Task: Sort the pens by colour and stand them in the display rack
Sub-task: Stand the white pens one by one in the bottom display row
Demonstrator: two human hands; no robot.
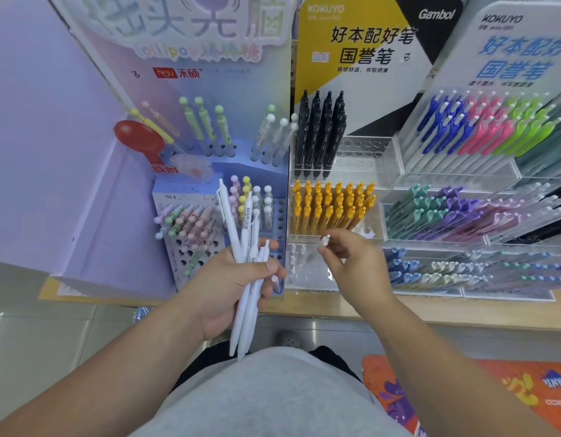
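Observation:
My left hand (pixel 231 279) is closed around a bundle of several white pens (pixel 246 247), which stick up past the fingers and down below the palm. My right hand (pixel 351 263) pinches the top of one white pen (pixel 325 240) over the lowest tier of the clear display rack (pixel 304 275); most of that pen is hidden by the fingers. A few white pens (pixel 296 258) stand at the left of that tier. One tier up stand several yellow pens (pixel 331 206), and above them several black pens (pixel 320 134).
A pastel lollipop-pen stand (pixel 209 190) is to the left of the rack. Tiered racks of blue, pink, green and purple pens (pixel 462 184) fill the right. All rest on a wooden shelf edge (pixel 462 313). An orange box (pixel 493 392) lies on the floor.

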